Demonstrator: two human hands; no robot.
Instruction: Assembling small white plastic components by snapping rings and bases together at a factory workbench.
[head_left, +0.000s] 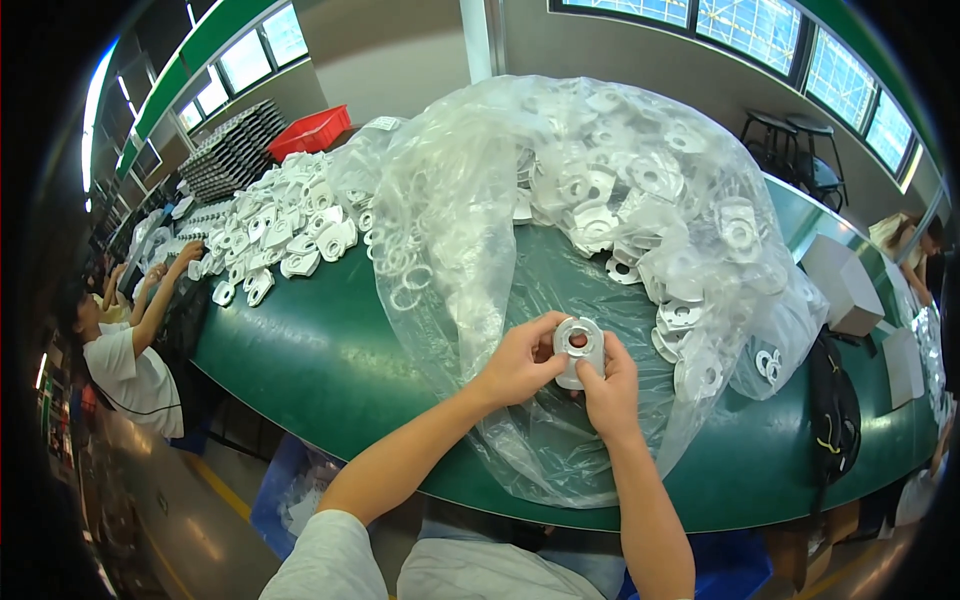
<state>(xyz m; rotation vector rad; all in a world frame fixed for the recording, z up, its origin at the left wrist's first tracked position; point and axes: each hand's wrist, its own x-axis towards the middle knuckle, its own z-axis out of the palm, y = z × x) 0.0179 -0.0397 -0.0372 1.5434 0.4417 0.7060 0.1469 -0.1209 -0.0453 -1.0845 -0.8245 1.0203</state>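
Between my two hands is a white plastic housing with a round hole (579, 368), held up over the clear plastic sheeting. My left hand (525, 360) grips its left side, the thumb resting on the front face. On the other side my right hand (608, 385) is closed round its lower right edge, thumb also on the front. Beyond the hands a large clear plastic bag (440, 170) lies spread on the green table (300, 350). Many similar white housings (680, 315) spill out at its right, and white rings (410, 285) show through the plastic at its left.
A heap of white parts (290, 215) covers the table's far left, near stacked grey trays (235, 150) and a red bin (310, 130). A co-worker (130, 350) reaches in at left. White boxes (843, 285) and a black bag (835, 410) are at right; a blue bin (280, 490) stands below.
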